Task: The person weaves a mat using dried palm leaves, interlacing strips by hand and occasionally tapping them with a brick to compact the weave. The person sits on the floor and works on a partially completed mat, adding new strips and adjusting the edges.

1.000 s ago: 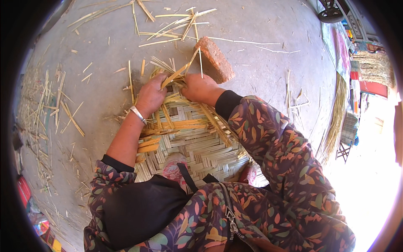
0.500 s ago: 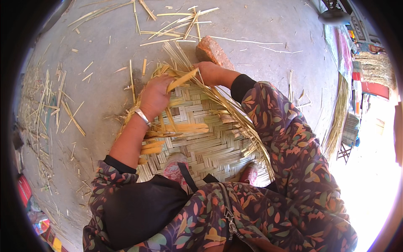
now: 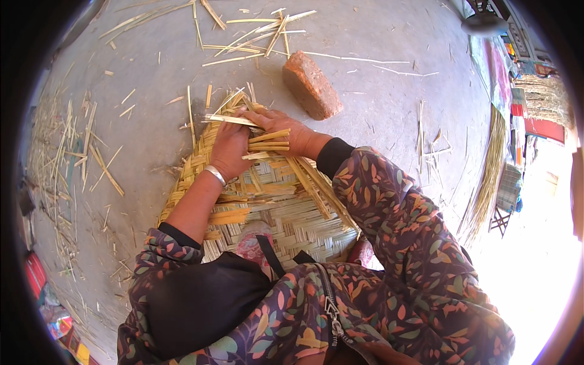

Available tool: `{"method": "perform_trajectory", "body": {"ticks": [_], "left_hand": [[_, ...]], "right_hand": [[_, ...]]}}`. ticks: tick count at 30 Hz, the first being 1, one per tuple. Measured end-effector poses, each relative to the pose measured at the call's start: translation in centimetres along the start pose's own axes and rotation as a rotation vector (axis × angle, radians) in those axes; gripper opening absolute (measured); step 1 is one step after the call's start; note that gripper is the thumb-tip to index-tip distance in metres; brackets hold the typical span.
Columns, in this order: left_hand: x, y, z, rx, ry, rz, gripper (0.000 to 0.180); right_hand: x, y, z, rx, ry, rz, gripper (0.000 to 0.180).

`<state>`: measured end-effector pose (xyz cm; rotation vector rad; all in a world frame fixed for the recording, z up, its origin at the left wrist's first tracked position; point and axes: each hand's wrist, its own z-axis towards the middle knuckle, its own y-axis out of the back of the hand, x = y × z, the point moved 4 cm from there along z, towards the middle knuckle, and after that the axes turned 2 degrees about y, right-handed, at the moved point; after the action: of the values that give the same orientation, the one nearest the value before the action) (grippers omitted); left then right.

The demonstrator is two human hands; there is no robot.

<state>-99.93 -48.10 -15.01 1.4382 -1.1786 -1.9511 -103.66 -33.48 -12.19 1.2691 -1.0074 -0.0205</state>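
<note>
Under my hands lies a woven mat of split cane strips (image 3: 292, 213), its far rim bent up and inward. My left hand (image 3: 229, 152), with a metal bangle on the wrist, is closed on the strips at the far edge. Meeting it from the right, my right hand (image 3: 295, 131) grips the folded edge, its fingers reaching across to my left fingertips. A pale strip (image 3: 231, 120) crosses over the fingers of both hands. Several cut strip ends (image 3: 269, 141) poke out between the hands. The fingertips are partly hidden by strips.
A red brick (image 3: 312, 85) lies on the concrete floor just beyond my right hand. Loose cane splinters (image 3: 91, 152) litter the floor at left and far ahead. A bundle of long strips (image 3: 486, 176) stands at the right. My shoe (image 3: 255, 240) rests on the mat.
My right hand has moved left and nearer to me, joining my left hand and folding the right edge inward. My left hand has come slightly down. The brick now shows whole.
</note>
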Motion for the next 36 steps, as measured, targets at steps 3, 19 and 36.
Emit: {"method": "perform_trajectory", "body": {"ticks": [3, 19, 36], "left_hand": [[0.0, 0.4, 0.0, -0.037, 0.016, -0.154, 0.077], [0.6, 5.0, -3.9, 0.234, 0.211, -0.327, 0.104], [-5.0, 6.5, -6.9, 0.182, -0.006, 0.219, 0.123]], "right_hand": [[0.8, 0.1, -0.2, -0.031, -0.023, 0.01, 0.08], [-0.7, -1.1, 0.2, -0.092, 0.065, -0.065, 0.048], [-1.0, -0.6, 0.7, -0.011, -0.013, 0.033, 0.05]]}}
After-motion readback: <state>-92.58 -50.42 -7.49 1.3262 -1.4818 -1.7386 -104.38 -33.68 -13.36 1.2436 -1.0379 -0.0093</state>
